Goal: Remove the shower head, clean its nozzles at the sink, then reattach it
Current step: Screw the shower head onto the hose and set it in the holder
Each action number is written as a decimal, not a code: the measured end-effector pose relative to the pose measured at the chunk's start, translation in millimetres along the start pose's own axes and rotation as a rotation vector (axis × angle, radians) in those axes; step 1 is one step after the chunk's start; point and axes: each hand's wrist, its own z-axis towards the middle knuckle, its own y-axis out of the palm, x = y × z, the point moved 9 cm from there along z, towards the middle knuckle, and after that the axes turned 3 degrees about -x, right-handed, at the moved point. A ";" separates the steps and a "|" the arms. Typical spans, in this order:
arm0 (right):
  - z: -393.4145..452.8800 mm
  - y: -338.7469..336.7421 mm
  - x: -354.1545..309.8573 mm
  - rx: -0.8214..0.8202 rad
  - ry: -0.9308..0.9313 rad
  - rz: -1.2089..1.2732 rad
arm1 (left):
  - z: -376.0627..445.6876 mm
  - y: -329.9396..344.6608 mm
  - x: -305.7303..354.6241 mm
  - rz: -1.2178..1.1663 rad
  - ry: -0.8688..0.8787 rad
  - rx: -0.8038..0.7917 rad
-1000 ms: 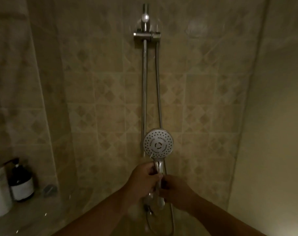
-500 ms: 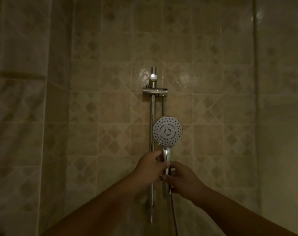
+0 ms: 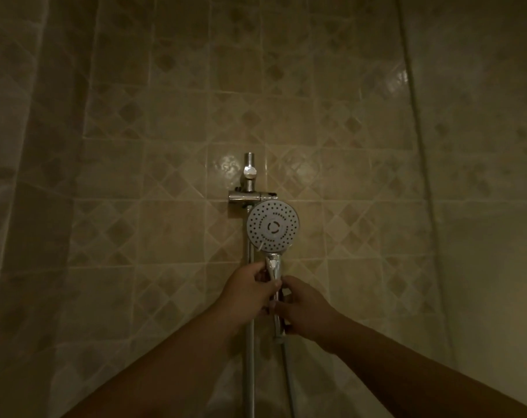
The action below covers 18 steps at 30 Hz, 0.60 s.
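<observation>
bare tiled wall (image 3: 165, 230) left and right, rail (image 3: 249, 342) and bracket (image 3: 251, 196) block centre

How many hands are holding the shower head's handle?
2. The left hand grips the shower head handle just below the face; the right hand grips it lower down.

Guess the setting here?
Most likely a bathroom shower stall: tiled wall, a chrome slide rail with a holder bracket, and a handheld shower head on its hose.
</observation>
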 end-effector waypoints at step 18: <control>90.7 -114.6 -20.5 0.084 -0.100 -0.060 | 100.5 2.9 41.2 0.278 0.174 0.500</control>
